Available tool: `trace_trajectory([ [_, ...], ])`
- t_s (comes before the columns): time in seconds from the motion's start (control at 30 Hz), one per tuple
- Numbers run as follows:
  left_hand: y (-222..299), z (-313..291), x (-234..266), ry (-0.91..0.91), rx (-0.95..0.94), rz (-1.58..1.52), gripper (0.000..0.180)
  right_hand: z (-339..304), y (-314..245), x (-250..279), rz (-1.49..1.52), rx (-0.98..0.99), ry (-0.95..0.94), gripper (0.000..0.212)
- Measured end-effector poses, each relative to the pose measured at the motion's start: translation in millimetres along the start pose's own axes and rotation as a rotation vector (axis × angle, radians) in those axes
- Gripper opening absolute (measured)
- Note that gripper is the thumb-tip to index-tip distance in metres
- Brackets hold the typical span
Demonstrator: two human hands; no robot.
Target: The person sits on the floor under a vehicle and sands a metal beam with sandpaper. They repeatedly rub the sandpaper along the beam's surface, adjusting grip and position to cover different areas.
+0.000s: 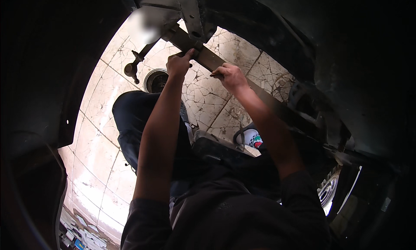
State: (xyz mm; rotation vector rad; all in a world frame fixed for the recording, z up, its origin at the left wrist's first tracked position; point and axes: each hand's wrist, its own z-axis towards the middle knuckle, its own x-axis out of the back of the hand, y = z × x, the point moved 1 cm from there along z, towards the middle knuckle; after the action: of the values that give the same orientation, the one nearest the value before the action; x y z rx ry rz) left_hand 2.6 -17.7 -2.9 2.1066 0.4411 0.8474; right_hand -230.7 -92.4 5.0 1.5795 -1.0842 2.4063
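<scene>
At the lower left, a scatter of pale scraps (89,233) lies on the light tiled floor (97,120), whose tiles carry dark joints and, further right, a web of cracks. Above, near the upper left of the opening, a dark rod (134,68) hangs at a slant with a rounded joint at its lower part. The person's left leg (135,113), in dark trousers, is bent below it, and just beyond the knee a round, dark-centred container (156,80) sits on the floor, partly covered by the left forearm. The left hand (178,65) is next, its fingers curled in and its thumb laid against the long metal bar (209,59) — whether the fist encloses anything, I cannot tell. That bar runs aslant from beneath a dark bracket (189,9) at the top, down to the right, passing in front of both hands. The right hand (232,78) meets its near edge, fingers bent and fingertips drawn close together; a dark sliver shows at the tips — I cannot tell whether they grip it or the bar. Below the right forearm is a shoe (247,137) with a colourful patch beside it, and at the far right a wheel (329,190) shows in part.
</scene>
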Motion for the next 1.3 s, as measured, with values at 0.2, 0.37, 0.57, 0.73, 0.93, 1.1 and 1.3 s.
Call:
trace_trajectory([
  [0.2,-12.0,0.6,4.3,-0.018,-0.035,-0.179,0.057,-67.8,-8.3,45.7,0.165,-0.152,0.33,0.011],
  [0.37,-8.6,-8.1,-3.9,0.023,-0.054,-0.246,0.052,-145.2,0.7,11.6,0.701,-0.856,0.403,0.018],
  [0.57,-9.0,-17.5,-1.4,0.062,-0.061,-0.107,0.053,-133.0,-19.1,-17.4,1.343,-1.028,0.449,0.02],
  [0.73,-0.9,-21.4,-1.4,0.069,-0.045,-0.117,0.052,-155.5,-9.3,-30.6,1.449,-1.108,0.446,0.018],
  [0.93,0.0,-24.9,-5.3,0.095,-0.018,-0.159,0.054,-113.0,-8.3,-25.0,1.562,-1.11,0.472,0.016],
  [1.1,-8.2,-16.7,-6.3,0.068,-0.053,-0.198,0.053,-94.4,-9.9,-29.0,1.471,-1.24,0.521,0.015],
  [1.3,-12.4,-14.8,-8.1,0.025,-0.06,-0.354,0.053,-85.7,-18.3,-28.2,1.484,-1.325,0.626,0.014],
])
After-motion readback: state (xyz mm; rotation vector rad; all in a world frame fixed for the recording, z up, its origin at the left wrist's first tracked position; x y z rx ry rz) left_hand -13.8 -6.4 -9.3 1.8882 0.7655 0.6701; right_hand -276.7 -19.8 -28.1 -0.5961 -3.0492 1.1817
